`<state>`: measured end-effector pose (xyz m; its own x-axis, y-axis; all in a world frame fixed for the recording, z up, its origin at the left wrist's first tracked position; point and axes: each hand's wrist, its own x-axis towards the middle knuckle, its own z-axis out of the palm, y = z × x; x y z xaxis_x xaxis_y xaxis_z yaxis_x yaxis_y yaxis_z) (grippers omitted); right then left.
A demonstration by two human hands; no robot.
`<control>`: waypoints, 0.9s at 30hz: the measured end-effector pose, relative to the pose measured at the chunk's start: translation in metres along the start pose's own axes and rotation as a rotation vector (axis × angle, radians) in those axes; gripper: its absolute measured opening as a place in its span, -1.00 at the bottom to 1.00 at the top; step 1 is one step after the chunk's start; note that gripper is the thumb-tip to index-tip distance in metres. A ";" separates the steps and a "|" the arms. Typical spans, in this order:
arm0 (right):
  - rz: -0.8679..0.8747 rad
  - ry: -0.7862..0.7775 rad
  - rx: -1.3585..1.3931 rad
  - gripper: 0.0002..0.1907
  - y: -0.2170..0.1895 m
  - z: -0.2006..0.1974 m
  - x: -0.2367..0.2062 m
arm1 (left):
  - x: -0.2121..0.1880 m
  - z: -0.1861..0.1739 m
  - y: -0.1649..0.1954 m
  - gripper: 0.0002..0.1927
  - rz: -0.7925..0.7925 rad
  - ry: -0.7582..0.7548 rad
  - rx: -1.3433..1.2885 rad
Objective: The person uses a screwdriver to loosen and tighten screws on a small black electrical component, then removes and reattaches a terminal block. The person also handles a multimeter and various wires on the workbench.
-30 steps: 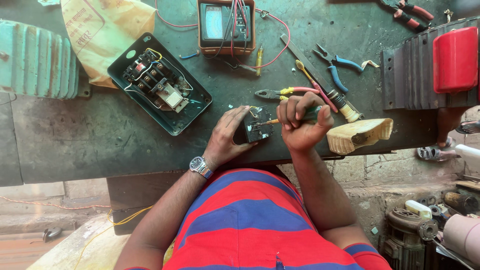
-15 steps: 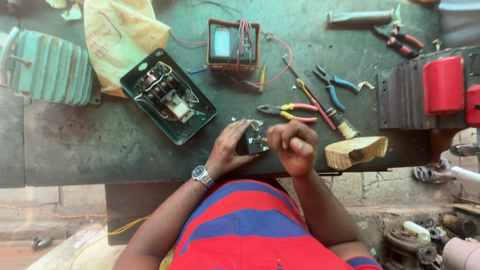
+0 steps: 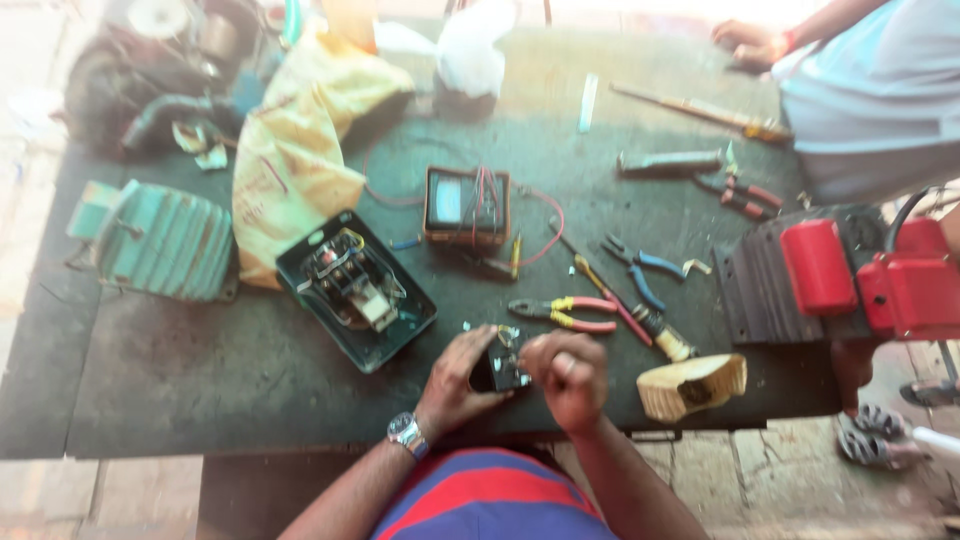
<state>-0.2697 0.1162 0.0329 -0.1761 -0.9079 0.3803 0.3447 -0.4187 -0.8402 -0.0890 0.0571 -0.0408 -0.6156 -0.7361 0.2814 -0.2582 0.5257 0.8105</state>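
A dark, scuffed workbench (image 3: 200, 380) fills the view. At its near edge, the left hand (image 3: 458, 375) clasps a small black boxy electrical part (image 3: 503, 368), while the right hand (image 3: 568, 375) pinches at its top, fingers curled tight. Red-handled pliers (image 3: 565, 313) lie just beyond. An open green switch box (image 3: 355, 288) with exposed wiring sits left; a wooden brush block (image 3: 692, 385) rests right.

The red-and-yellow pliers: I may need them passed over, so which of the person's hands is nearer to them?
Right. The right hand lies just below the red-and-yellow pliers, at the small black part. The left hand holds that part from its other side, farther away.
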 end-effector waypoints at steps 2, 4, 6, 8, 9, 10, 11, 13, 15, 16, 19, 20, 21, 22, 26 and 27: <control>0.104 -0.184 -0.032 -0.71 0.000 -0.006 0.002 | 0.002 -0.002 0.002 -0.03 0.002 0.001 0.005; 0.095 -0.114 -0.147 -0.75 0.001 -0.006 0.003 | 0.003 -0.003 0.005 -0.02 -0.009 -0.006 -0.010; -0.045 0.198 -0.330 -0.75 0.007 0.004 -0.001 | 0.004 -0.004 0.006 -0.02 -0.011 0.000 -0.013; -0.008 0.330 -0.194 -0.75 0.011 0.007 -0.003 | 0.005 -0.004 0.008 -0.01 -0.013 0.006 -0.010; 0.012 0.396 -0.126 -0.74 0.013 0.007 -0.002 | 0.005 -0.004 0.008 -0.01 -0.010 0.010 -0.005; 0.055 0.312 0.035 -0.76 0.015 0.005 0.001 | 0.005 -0.004 0.008 -0.01 -0.010 0.013 -0.003; 0.100 0.230 0.197 -0.78 0.015 0.003 0.004 | 0.005 -0.004 0.008 -0.01 -0.012 0.012 -0.002; 0.112 0.121 0.255 -0.78 0.012 0.002 0.007 | 0.005 -0.004 0.009 0.00 0.002 0.018 -0.009; 0.040 0.067 0.055 -0.74 0.005 0.006 0.012 | 0.005 -0.006 0.009 -0.01 -0.004 0.011 -0.022; -0.042 0.083 -0.095 -0.74 -0.001 0.009 0.012 | 0.004 -0.007 0.009 -0.02 -0.018 0.003 -0.037; -0.253 0.112 -0.560 -0.74 -0.023 0.017 0.016 | 0.003 -0.008 0.010 -0.07 -0.081 -0.018 -0.084; -0.302 0.110 -0.720 -0.74 -0.031 0.016 0.019 | 0.003 -0.008 0.010 -0.09 -0.107 -0.024 -0.100; -0.350 0.108 -0.879 -0.72 -0.038 0.015 0.022 | 0.003 -0.008 0.010 -0.09 -0.086 -0.003 -0.105; -0.350 0.074 -0.873 -0.70 -0.042 0.014 0.025 | 0.003 -0.008 0.010 -0.09 -0.066 0.017 -0.110; -0.388 -0.046 -0.840 -0.68 -0.049 0.012 0.031 | 0.002 -0.006 0.008 -0.16 -0.047 0.075 -0.152; -0.415 -0.074 -0.829 -0.69 -0.048 0.013 0.031 | 0.003 -0.006 0.007 -0.17 -0.042 0.074 -0.157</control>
<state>-0.2798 0.1076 0.0900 -0.0686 -0.6991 0.7117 -0.5069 -0.5900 -0.6285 -0.0883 0.0564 -0.0310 -0.5489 -0.7885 0.2774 -0.1601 0.4249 0.8910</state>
